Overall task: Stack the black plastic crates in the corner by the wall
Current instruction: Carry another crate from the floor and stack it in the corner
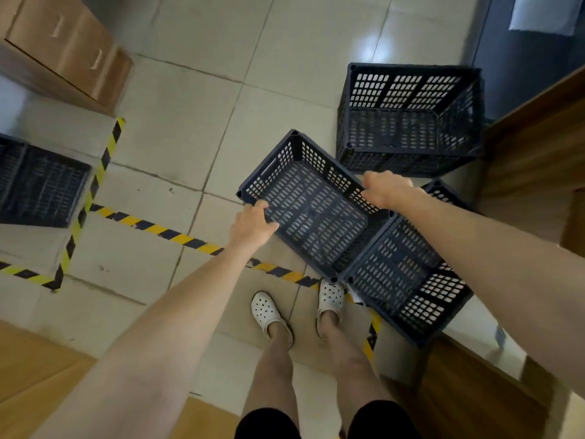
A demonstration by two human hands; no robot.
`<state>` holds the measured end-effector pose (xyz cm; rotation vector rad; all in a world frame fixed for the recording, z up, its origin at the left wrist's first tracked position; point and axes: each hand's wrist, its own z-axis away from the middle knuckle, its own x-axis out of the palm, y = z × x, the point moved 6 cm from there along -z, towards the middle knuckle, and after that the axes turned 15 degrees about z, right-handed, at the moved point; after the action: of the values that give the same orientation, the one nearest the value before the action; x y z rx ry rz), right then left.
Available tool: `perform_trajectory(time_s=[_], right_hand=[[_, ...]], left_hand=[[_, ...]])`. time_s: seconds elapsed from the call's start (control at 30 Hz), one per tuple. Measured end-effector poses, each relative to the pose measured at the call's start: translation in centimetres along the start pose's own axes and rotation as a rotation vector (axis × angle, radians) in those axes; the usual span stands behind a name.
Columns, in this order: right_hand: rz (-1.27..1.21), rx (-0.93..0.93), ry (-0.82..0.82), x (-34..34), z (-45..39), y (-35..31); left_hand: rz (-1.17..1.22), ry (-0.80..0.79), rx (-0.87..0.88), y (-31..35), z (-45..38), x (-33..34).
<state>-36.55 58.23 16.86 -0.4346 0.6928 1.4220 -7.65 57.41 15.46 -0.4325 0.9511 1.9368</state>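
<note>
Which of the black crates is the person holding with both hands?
The shallow crate in the middle: left hand and right hand grip opposite rims. The other crates stand untouched.

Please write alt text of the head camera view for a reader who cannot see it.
Seen from above, a person's left hand and right hand grip opposite rims of an empty black crate, held over a tiled floor. Beside it sits a second crate, and a crate stack stands further ahead.
</note>
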Motion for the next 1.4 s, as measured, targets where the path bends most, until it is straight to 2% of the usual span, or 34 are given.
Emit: perform_trajectory(time_s=[0.33,0.63,0.77,0.9,1.03,1.1,1.23,1.4], right_hand=[[-0.051,0.061,-0.061,8.2,-12.9,3.1],[-0.231,0.148,-0.058,16.4,-22.3,2.0],[-0.261,0.196,-0.035,17.6,-25.0,1.4],[-0.288,0.217,-0.059,18.5,-26.8,2.1],[-0.436,0.186,-0.14,19.7,-27.7,2.5],[-0.467,0.179,-0.108,19.9,-28.0,2.6],[-0.444,0.183,-0.094,19.3,-27.9,2.7],[-0.328,0.185,-0.111,16.9,-26.8,2.0]], left_hand=[[0.399,-0.013,-0.23,-6.9,-10.4,10.2],[0.743,0.017,-0.584,-13.9,-16.3,19.3],[0.862,-0.038,-0.685,-15.4,-17.7,22.2],[0.944,-0.065,-0.731,-16.1,-18.1,24.4],[1.004,-0.083,-0.771,-16.4,-18.2,25.3],[1.025,-0.092,-0.769,-16.4,-18.5,25.1],[0.994,-0.099,-0.76,-16.7,-18.4,24.2],[0.979,0.001,-0.683,-16.5,-17.7,21.3]])
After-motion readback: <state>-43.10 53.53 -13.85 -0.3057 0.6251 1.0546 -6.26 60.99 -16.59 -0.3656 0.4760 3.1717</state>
